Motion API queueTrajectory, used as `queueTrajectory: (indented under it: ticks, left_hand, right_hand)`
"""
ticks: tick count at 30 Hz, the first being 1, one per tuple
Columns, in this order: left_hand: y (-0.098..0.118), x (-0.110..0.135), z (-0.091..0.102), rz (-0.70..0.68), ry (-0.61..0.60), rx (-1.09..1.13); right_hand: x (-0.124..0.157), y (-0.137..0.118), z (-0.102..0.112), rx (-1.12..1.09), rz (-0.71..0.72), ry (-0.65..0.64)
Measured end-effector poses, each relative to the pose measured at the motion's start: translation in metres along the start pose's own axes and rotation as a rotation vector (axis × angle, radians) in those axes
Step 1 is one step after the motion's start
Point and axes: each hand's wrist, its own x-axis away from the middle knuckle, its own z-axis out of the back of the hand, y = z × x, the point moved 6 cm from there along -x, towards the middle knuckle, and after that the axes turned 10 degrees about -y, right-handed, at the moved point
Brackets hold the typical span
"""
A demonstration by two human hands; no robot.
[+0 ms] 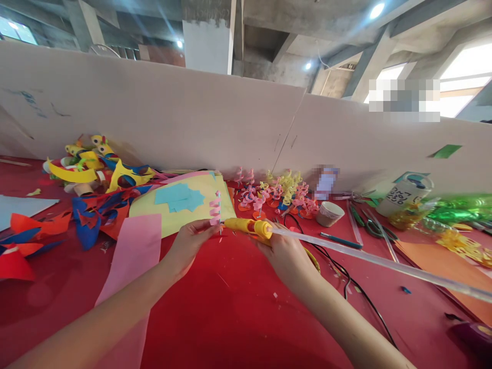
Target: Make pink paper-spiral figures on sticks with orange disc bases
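My left hand (190, 242) pinches a thin stick wrapped with a pink paper spiral (215, 209), held upright above the red table (230, 307). My right hand (282, 253) grips a yellow hot glue gun (248, 226), its nozzle pointing left at the base of the spiral. A long clear glue stick (365, 259) juts out of the gun's back toward the right. The gun's black cord (357, 292) trails over the table to the right.
Finished pink and yellow spirals (274, 192) stand by the white wall. Yellow paper with blue pieces (180, 202), a pink strip (132, 256), coloured scraps (88, 215), a paper cup (329, 213), scissors (371, 225), a pen (340, 240) and orange paper (442, 266) lie around.
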Motion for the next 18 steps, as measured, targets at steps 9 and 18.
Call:
queueTrajectory:
  ticks: [9, 18]
  left_hand:
    - [-0.001, -0.001, -0.001, 0.01, -0.013, 0.008]
    - [-0.005, -0.003, 0.002, 0.003, -0.009, 0.013]
  right_hand:
    - [-0.001, -0.002, 0.001, 0.03, 0.031, -0.014]
    - [-0.002, 0.009, 0.001, -0.055, -0.018, -0.041]
